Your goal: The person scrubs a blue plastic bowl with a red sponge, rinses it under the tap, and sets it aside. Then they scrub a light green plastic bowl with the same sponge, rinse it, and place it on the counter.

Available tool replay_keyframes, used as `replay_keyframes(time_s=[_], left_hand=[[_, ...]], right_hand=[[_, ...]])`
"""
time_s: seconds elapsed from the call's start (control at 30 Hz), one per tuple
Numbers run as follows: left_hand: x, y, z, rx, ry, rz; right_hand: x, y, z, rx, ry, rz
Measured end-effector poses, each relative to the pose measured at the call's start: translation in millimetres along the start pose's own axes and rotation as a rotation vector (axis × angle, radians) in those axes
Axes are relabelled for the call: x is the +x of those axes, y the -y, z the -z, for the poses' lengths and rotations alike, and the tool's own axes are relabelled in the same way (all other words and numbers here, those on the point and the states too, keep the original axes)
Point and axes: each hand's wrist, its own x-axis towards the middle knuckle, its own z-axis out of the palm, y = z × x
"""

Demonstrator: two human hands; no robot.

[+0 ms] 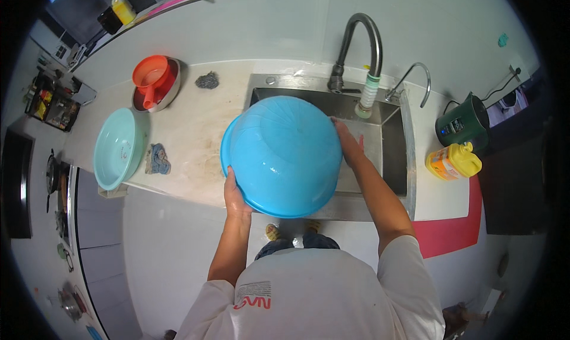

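A large blue plastic basin [285,157] is held up over the left part of the steel sink [394,162], its rounded underside facing me and its rim turned away to the left. My left hand [236,195] grips the rim at the lower left. On the far right side my right hand [345,139] holds the basin, its fingertips partly hidden behind it. The basin's inside cannot be seen. Behind the sink stands a dark pull-down faucet [378,41] with a ribbed hose end [368,97] hanging over the bowl.
On the counter [191,130] to the left are a mint-green basin [120,148], a crumpled cloth [158,158], a steel scouring pad [207,80] and a red dipper [151,72] in stacked bowls. A thin tap [423,77], green kettle [461,121] and yellow jug [454,162] stand at right.
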Motion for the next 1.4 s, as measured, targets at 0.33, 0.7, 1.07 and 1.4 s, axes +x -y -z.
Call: replay_keyframes(time_s=[0.33,0.7,1.07,1.4], left_hand=[[3,-64,-33,0.467,0.081,-0.237],[6,-76,-81,0.980,0.071,-0.500],[38,-60,-88,0.142,-0.108,-0.252],[10,-79,-40,0.140,-0.130,-0.299]], right_hand=[[72,60,-34,0.015,-0.131,0.339],[24,160,-78,-0.337,-0.127,0.938],[-61,116,-100,-0.586,-0.353,0.934],[71,38,-62,0.655,-0.130,0.100]])
